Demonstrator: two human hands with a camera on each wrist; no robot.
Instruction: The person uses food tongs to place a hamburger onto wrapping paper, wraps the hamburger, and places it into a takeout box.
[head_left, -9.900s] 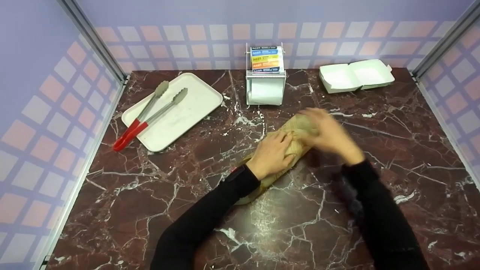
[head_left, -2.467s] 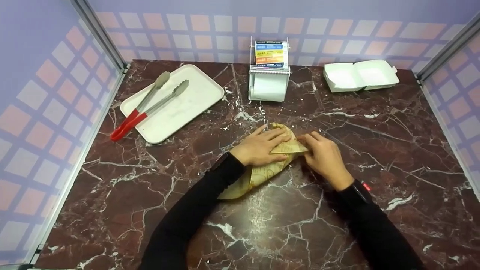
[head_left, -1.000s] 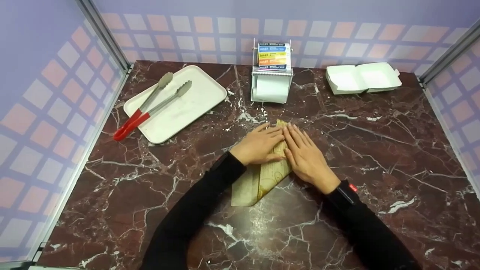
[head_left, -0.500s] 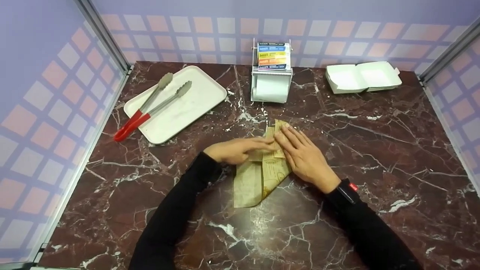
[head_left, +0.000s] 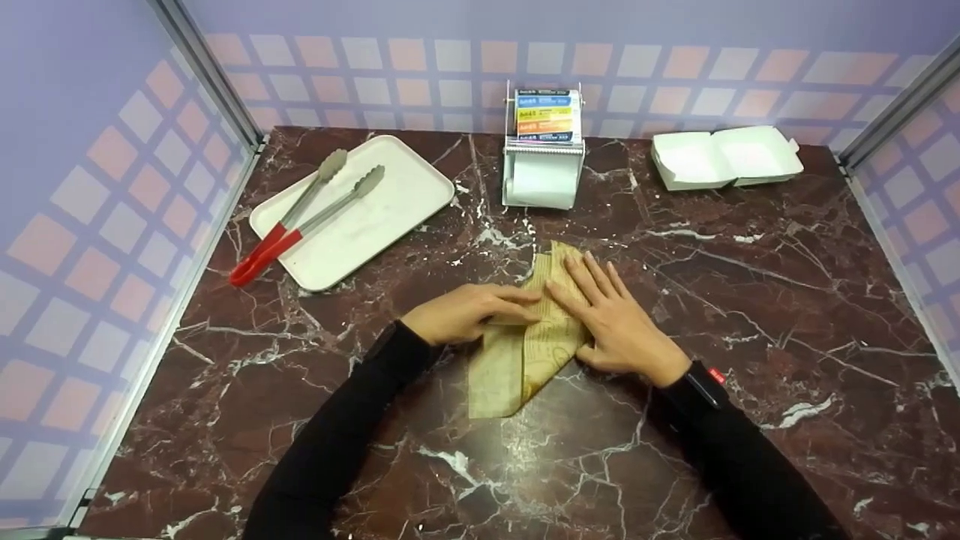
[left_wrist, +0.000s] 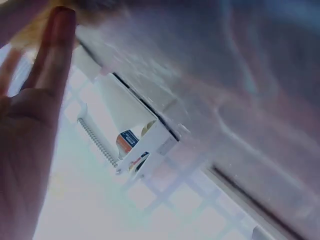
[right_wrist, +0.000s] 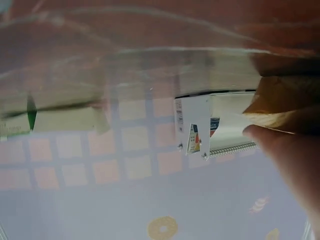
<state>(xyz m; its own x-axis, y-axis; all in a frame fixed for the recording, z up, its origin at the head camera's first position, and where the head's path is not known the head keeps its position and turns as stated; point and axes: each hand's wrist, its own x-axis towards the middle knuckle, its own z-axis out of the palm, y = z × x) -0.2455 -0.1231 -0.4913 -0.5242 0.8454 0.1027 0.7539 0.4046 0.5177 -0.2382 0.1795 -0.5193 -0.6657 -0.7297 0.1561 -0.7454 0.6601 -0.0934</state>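
Several fingers (head_left: 585, 280) on printed paper (head_left: 545, 351)

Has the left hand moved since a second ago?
Yes: in the head view, the left hand has moved leftward and farther from the white dispenser.

Tan printed paper (head_left: 534, 351), red-handled tongs (head_left: 279, 247), white tray (head_left: 375, 225), white-veined maroon tabletop (head_left: 787, 322), black sleeves (head_left: 322, 439)
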